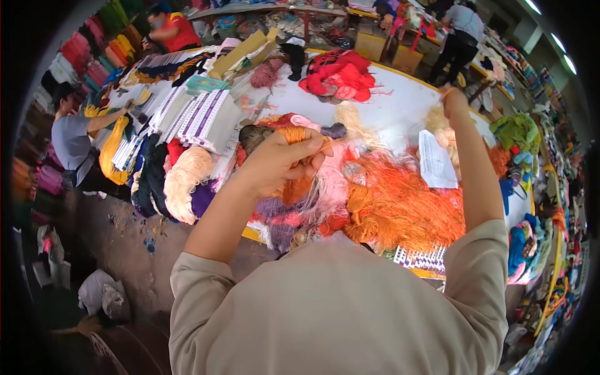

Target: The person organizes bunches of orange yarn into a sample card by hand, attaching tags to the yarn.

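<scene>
My left hand (281,159) was pinched tight on a hank of orange yarn (292,134), fingers curled around it just above the pile. My right hand (453,100) was stretched far out and raised, closed on a thin pale strand (445,91). Below lay the big orange yarn heap (400,206), pink skeins (331,184) beside it, a white paper slip (435,161) on top. Farther off, red yarn (337,76) sat on the white table (400,103); a person in grey (72,140) worked at the left.

This is a yarn workshop: the white counter (400,106) in the middle carries many yarn bundles (400,206), and coloured yarn shelves (94,56) fill the upper left.
</scene>
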`<move>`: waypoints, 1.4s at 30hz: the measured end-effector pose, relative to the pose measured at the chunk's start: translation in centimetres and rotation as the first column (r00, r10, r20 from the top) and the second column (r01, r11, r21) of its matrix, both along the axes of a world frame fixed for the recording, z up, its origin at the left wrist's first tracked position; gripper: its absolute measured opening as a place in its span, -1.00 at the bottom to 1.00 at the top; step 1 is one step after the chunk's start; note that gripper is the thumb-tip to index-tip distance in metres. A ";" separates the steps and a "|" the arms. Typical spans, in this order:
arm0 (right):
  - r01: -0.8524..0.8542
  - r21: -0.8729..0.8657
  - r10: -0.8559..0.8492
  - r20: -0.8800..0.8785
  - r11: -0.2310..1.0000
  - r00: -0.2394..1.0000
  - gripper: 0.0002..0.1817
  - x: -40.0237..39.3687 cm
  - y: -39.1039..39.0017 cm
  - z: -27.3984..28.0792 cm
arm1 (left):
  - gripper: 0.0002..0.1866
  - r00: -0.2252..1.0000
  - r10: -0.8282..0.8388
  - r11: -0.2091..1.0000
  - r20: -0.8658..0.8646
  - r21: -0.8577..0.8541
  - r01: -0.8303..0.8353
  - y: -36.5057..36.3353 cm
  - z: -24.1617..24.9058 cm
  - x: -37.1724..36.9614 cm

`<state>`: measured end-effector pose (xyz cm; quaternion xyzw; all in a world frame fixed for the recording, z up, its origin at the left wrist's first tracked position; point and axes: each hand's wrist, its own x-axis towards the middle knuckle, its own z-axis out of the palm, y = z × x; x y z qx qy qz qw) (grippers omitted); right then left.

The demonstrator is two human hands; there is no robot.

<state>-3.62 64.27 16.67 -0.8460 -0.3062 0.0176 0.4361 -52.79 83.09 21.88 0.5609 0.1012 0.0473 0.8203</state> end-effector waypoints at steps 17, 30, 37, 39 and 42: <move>-0.682 0.570 0.831 -0.547 0.458 0.100 -0.80 -28.8 2.8 5.3 | -0.67 0.993 0.064 0.981 -0.095 0.189 -0.045 0.9 4.9 -2.3; -0.679 0.368 0.698 -0.650 0.635 0.301 -0.80 -22.4 -2.7 2.0 | -0.77 0.954 0.278 0.959 0.110 -0.097 -0.268 7.1 3.8 -5.3; -0.719 0.211 0.667 -0.603 0.662 0.438 -0.80 -21.5 -6.2 1.7 | -0.74 0.958 0.278 0.957 0.077 -0.111 -0.268 6.7 4.7 -4.8; -0.720 0.166 0.635 -0.629 0.673 0.449 -0.79 -21.3 -6.8 2.3 | -0.76 0.953 0.288 0.956 0.090 -0.082 -0.281 6.3 4.6 -4.0; -0.737 0.122 0.628 -0.626 0.665 0.463 -0.78 -20.6 -8.2 2.5 | -0.76 0.980 0.166 0.986 0.111 -0.046 -0.162 6.6 4.0 -3.2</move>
